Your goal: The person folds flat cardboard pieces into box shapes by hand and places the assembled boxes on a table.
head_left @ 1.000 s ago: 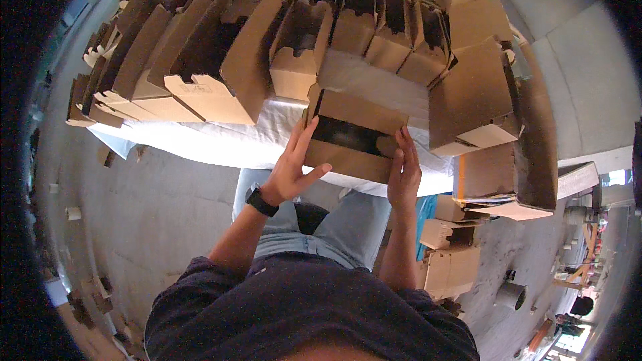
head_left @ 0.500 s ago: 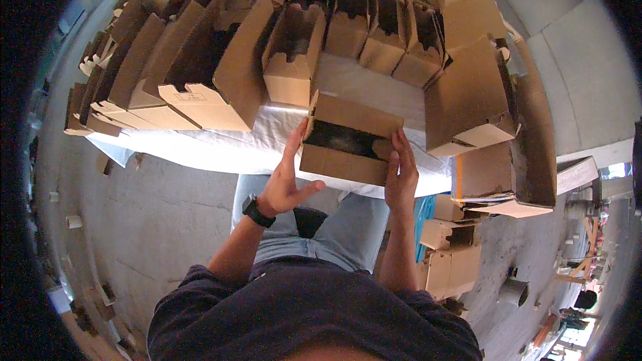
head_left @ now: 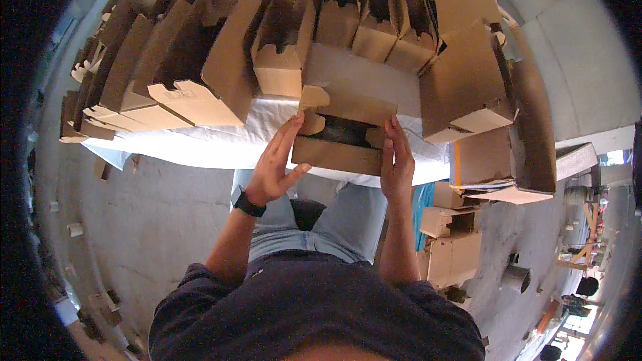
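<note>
In front of me a small open cardboard box (head_left: 340, 160) rests near the front edge of a table with a white cloth. Its dark inside shows through the slot between its long sides. A notched flap (head_left: 313, 97) at the left end leans inward over the opening. My left hand (head_left: 273, 168) lies along that left end, fingers stretched out against the cardboard and thumb held apart. At the right end, my right hand (head_left: 398, 160) holds the box, fingers on the end wall and thumb by the near corner. A dark watch (head_left: 248, 202) circles my left wrist.
Open cardboard boxes (head_left: 277, 70) stand in rows along the left and back of the white cloth (head_left: 200, 144). Larger boxes (head_left: 468, 93) crowd the right side. More cardboard boxes (head_left: 451, 257) sit low at my right, beside a pipe-like cylinder (head_left: 516, 278) on the concrete floor.
The left end flap has tipped inward over the box opening, with my left fingers beside it. My right hand keeps its place on the right end. The whole view has shifted slightly.
</note>
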A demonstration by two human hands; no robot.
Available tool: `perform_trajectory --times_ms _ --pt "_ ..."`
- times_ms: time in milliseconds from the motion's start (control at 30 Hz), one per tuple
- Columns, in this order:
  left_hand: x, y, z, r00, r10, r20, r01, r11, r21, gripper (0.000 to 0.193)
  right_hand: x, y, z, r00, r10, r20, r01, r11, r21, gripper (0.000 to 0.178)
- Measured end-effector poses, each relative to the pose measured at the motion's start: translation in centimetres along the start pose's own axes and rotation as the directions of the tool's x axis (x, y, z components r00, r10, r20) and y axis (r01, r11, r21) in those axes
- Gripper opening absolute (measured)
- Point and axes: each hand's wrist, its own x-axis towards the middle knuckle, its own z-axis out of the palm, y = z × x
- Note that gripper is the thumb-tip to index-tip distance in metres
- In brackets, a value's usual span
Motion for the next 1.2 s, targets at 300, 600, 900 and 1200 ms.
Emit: perform_trajectory --times_ms 300,600,900,1200 --pt "0.7 0.6 -1.4 0.997 0.013 0.074 -0.033 0.96 0.277 0.078 0.4 1.8 -2.0 0.964 0.064 0.259 -0.175 0.887 0.429 0.069" --pt "0.5 -0.7 0.1 0.998 -0.006 -0.059 0.013 0.992 0.126 0.072 0.4 1.5 -2.0 0.956 -0.102 0.277 0.022 0.961 0.277 0.078" --pt "0.7 -2.1 2.7 0.971 0.028 -0.236 -0.005 0.995 0.098 0.07 -0.4 3.8 1.1 0.981 -0.153 0.122 0.083 0.89 0.449 0.088" --pt "-0.1 -2.0 2.7 0.959 0.115 -0.259 -0.09 0.99 0.11 0.089 -1.4 4.1 1.9 0.988 -0.143 -0.065 0.149 0.717 0.681 0.09"
